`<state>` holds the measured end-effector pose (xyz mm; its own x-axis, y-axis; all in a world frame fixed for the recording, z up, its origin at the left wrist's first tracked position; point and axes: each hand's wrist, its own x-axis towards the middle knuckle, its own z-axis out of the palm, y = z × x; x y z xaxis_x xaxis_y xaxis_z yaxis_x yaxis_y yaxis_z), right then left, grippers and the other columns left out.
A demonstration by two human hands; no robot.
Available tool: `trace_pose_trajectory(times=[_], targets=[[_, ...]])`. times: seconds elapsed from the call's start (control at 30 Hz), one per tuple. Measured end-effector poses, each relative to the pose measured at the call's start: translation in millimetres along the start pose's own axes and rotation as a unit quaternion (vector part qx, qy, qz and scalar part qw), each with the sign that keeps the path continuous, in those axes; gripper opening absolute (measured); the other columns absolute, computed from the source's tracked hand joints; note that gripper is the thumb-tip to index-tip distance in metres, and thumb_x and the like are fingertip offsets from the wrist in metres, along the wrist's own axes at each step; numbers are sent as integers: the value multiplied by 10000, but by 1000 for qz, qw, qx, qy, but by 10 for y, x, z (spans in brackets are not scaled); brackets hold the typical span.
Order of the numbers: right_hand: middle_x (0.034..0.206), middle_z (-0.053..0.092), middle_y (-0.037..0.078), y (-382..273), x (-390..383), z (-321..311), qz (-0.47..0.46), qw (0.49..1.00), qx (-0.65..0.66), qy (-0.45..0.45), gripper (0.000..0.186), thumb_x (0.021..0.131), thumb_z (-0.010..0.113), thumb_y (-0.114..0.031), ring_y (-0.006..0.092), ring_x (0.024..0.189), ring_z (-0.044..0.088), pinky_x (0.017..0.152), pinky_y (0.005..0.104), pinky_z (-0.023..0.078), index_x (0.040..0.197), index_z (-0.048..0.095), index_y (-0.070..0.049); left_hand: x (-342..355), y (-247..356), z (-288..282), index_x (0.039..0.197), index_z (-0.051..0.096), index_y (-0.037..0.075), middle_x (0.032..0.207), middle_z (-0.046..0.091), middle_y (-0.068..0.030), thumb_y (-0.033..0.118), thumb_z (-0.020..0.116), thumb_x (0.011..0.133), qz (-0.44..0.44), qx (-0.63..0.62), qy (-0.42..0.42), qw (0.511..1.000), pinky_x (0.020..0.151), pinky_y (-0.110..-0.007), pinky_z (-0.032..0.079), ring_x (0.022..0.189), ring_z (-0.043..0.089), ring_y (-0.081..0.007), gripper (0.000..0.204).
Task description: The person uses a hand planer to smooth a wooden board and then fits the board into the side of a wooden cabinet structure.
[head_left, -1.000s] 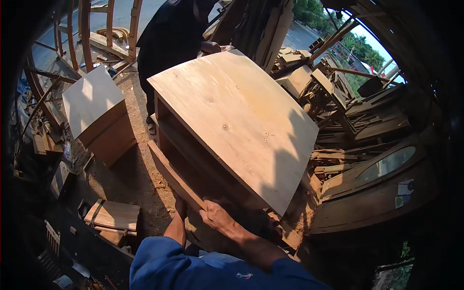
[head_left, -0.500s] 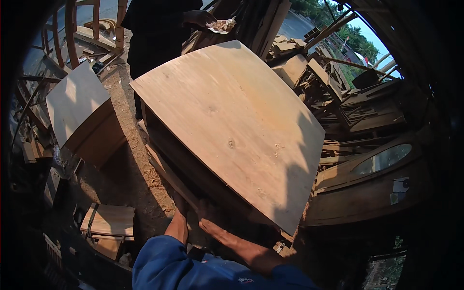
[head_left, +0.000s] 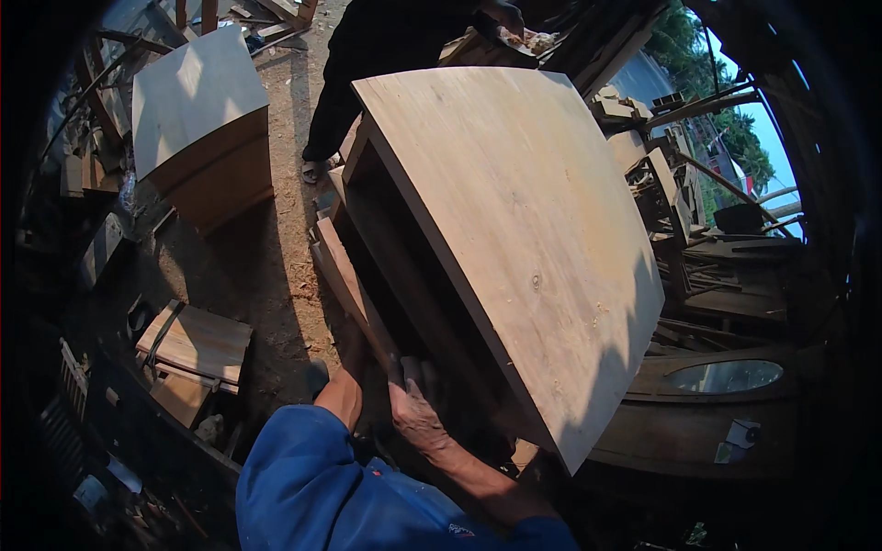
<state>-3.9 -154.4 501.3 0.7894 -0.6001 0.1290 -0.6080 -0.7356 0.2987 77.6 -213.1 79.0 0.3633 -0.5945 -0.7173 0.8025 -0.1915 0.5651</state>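
A wooden cabinet [head_left: 524,220] with a broad pale top stands before me, the long side facing my left showing a dark opening. Along that opening runs a long wooden board [head_left: 347,280], tilted and a little out from the cabinet. My right hand [head_left: 415,404] is closed around the board's near end, its fingers partly in shadow. My left hand [head_left: 352,360] reaches under the board's outer side. The board and shade hide its fingers.
A person in dark clothes [head_left: 386,55] stands beyond the cabinet. At left is another pale-topped wooden cabinet [head_left: 197,101]; below it, strapped boards [head_left: 197,340]. To the right lie a wooden panel with an oval glass [head_left: 726,375] and piled timber [head_left: 726,275].
My view has shifted, so the cabinet sits farther right. The board stands farther out from the opening at its far end. My right hand shows more clearly on its near end.
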Motion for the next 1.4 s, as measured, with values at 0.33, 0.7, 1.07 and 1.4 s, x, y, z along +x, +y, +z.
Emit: trace_pose_trajectory(times=[0.33, 0.7, 1.07, 1.4], targets=[[1448, 434, 309, 423, 364, -111, 54, 998, 18, 24, 442, 953, 604, -217, 477, 1296, 491, 1072, 545, 415, 1394, 601, -256, 168, 129, 138, 1286, 602, 19, 1189, 672, -161, 563, 416, 1024, 16, -17, 1, 1000, 849, -399, 523, 1046, 654, -292, 632], [1415, 451, 308, 457, 381, 154, 79, 994, 43, 60, 435, 947, 636, -217, 469, 1234, 539, 994, 513, 483, 1381, 609, -247, 248, 85, 84, 1285, 607, 18, 1195, 671, -168, 579, 394, 1022, 35, 9, 37, 999, 857, -407, 511, 1054, 649, -310, 655], [1464, 380, 301, 599, 192, 295, 38, 985, 166, -12, 546, 858, 678, -158, 471, 1265, 510, 962, 509, 504, 1387, 603, -277, -122, 304, 396, 1239, 627, -38, 1190, 673, -241, 659, 364, 986, 43, 32, 141, 989, 898, -441, 477, 1088, 641, -367, 787], [1458, 383, 284, 315, 432, 120, 8, 990, 136, -45, 625, 812, 712, -121, 480, 1288, 484, 992, 518, 485, 1405, 571, -258, 358, 144, -145, 1241, 636, 9, 1242, 641, -257, 701, 346, 952, -12, 96, 247, 964, 973, -498, 451, 1158, 603, -438, 805]])
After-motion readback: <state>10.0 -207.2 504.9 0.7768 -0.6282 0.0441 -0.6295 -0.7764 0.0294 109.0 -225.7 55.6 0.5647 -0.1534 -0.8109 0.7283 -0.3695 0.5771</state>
